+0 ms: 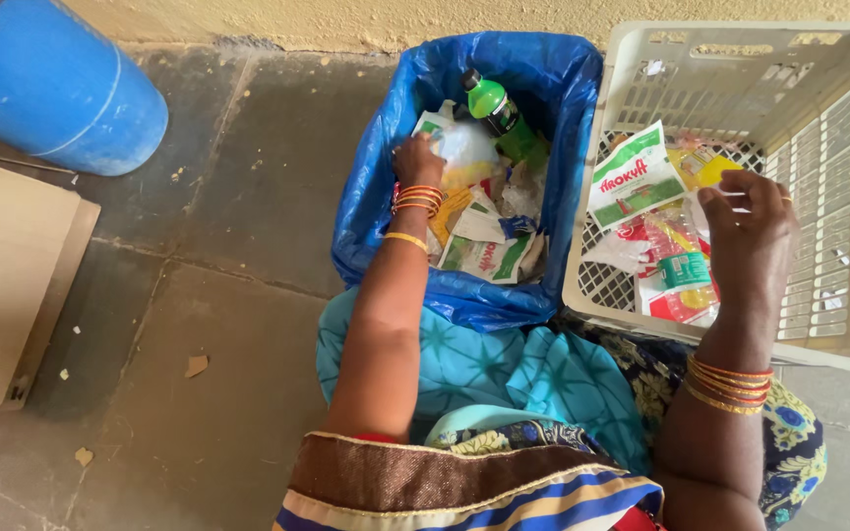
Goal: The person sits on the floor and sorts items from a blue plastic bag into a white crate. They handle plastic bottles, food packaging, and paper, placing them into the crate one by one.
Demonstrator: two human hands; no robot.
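My left hand (417,160) reaches down into a bin lined with a blue plastic bag (376,197), its fingers closed among the rubbish beside a clear crumpled plastic bag (466,149); what it grips is hidden. A green plastic bottle (499,113) lies at the far side of the bin, above several white and green wrappers (484,258). My right hand (748,228) hovers over a white plastic crate (838,334), fingers curled and apart, holding nothing that I can see. Under it lie a white and green packet (632,175) and a clear bottle with a green label (679,264).
A blue barrel (51,84) lies at the top left. A flat piece of cardboard (2,285) rests on the stone floor (218,295) at the left. A yellowish wall (346,20) runs along the back. Small scraps dot the floor.
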